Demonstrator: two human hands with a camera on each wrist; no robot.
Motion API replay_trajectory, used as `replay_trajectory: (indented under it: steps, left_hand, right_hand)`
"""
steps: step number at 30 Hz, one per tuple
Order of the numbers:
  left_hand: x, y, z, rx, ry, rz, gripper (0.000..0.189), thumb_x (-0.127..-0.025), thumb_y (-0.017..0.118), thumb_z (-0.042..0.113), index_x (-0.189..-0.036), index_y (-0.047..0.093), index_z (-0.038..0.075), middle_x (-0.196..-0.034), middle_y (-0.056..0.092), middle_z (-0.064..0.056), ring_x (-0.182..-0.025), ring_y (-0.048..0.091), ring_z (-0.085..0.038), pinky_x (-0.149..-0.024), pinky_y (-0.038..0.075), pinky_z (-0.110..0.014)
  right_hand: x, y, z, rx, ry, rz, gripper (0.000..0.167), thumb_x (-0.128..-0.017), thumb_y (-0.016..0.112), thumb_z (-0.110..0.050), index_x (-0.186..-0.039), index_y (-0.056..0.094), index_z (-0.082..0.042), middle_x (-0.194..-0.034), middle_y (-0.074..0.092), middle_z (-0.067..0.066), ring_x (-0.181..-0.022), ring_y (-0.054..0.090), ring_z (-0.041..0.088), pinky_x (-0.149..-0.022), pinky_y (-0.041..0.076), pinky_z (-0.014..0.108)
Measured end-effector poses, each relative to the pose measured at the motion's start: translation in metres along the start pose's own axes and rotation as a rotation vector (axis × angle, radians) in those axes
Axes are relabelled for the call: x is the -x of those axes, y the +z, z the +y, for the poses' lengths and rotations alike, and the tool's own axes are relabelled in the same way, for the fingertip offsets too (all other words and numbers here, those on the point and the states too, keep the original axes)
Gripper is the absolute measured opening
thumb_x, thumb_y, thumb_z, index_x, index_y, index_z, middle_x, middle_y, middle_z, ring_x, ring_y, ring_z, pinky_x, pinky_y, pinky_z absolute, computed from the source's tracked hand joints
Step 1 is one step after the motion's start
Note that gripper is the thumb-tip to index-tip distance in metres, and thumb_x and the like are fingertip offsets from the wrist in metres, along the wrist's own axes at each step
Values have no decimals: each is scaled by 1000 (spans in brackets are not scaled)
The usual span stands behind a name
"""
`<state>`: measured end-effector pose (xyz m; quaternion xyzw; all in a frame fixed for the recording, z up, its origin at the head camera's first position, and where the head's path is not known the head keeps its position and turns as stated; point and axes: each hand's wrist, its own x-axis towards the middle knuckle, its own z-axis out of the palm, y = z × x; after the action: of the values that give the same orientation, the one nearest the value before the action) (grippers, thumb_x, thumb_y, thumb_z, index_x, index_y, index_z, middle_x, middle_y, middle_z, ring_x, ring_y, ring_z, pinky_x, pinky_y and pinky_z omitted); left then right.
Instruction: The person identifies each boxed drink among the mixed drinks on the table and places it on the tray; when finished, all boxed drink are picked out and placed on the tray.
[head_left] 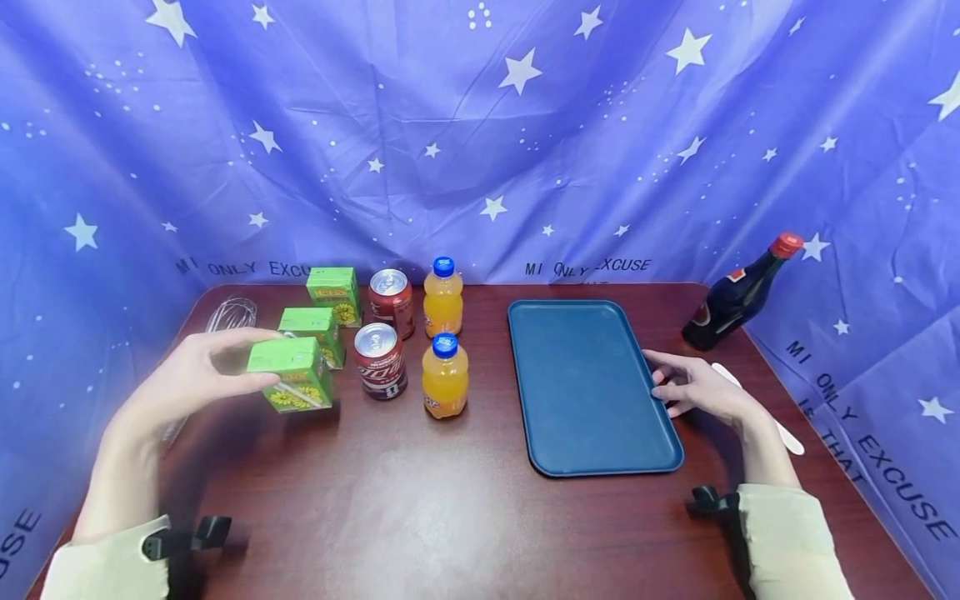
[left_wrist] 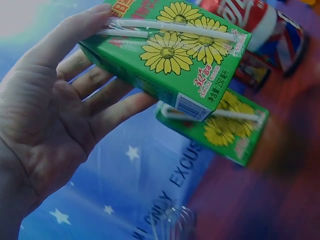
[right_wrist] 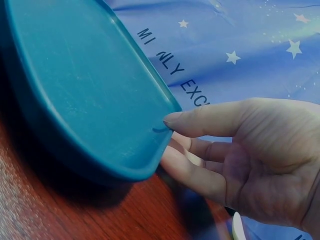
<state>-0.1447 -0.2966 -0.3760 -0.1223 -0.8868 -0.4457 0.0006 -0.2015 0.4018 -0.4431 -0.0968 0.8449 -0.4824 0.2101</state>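
My left hand (head_left: 172, 383) holds a green drink carton (head_left: 302, 390) between thumb and fingers, in front of the other cartons. In the left wrist view this carton (left_wrist: 175, 55) shows yellow flowers and a white straw along its side. Two similar cartons, a nearer one (head_left: 330, 340) and a farther one (head_left: 333, 287), stand behind it. On the right, my right hand (head_left: 705, 387) pinches the right rim of a dark blue tray (head_left: 592, 383). The right wrist view has the thumb on the tray's (right_wrist: 95, 90) rim and fingers beneath it.
Two red soda cans (head_left: 381, 367) and two orange drink bottles (head_left: 445, 379) stand left of centre. A wire whisk (head_left: 234, 313) lies at the far left. At right are a dark bottle (head_left: 731, 300) with a red cap and a white utensil (head_left: 789, 435), partly hidden by my wrist.
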Motion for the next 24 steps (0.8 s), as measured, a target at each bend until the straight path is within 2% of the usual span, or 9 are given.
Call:
replay_trajectory:
  steps: [2, 8, 19, 24]
  left_hand:
    - [-1, -2, 7, 1, -1, 1, 51, -86, 84, 16, -134, 67, 15, -114, 72, 15, -104, 62, 1, -83, 51, -14]
    - [-8, -7, 29, 52, 10, 16, 53, -85, 84, 9, -134, 67, 14, -113, 72, 12, -96, 68, -6, -76, 58, -22]
    - [-21, -9, 66, 90, 1, 6, 49, -88, 82, 16, -134, 66, 17, -121, 73, 5, -103, 68, -7, -79, 59, -22]
    - [-32, -11, 79, 56, -11, 22, 49, -87, 84, 18, -133, 67, 20, -113, 75, 12, -98, 71, -6, -79, 57, -20]
  right_hand:
    - [0, 0, 0, -1, 1, -2, 76, -98, 67, -7, -161, 26, 0, -108, 54, 15, -82, 69, 9, -69, 65, 40]
    - [-1, 0, -1, -2, -1, -7, 75, -98, 66, -6, -161, 26, 0, -109, 54, 14, -82, 68, 9, -69, 65, 40]
    - [0, -1, -1, -5, -8, -2, 76, -98, 66, -5, -161, 25, 2, -108, 53, 16, -81, 68, 9, -69, 65, 40]
    - [0, -1, 0, -9, -9, -2, 76, -97, 67, -5, -161, 26, 1, -108, 53, 15, -81, 68, 9, -69, 65, 40]
